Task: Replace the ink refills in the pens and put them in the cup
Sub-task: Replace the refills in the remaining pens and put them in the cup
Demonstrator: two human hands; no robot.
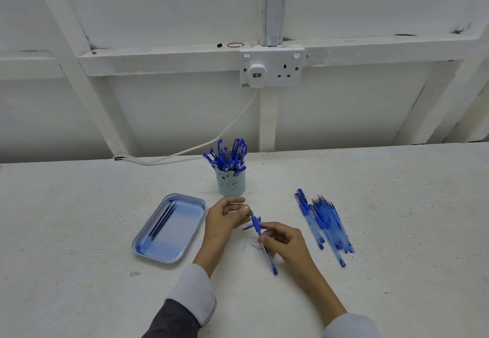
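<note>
Centre of frame: the pen lies slanted above the table, held by both hands. The left hand pinches its upper, tip end; the right hand grips the clear barrel just below the blue grip. A blue piece, probably the cap, lies on the table behind it. For this step, judged to be unscrewing or refitting the tip, the barrel should be held steady while only the tip end turns, kept in line so the refill is not bent. The cup, above centre, is crowded with pens; the tray, at left, holds refills; a pile of pens and refills lies at right. No brand is readable; the cup bears a drawn bear face, and the socket label is too small to read.
</note>
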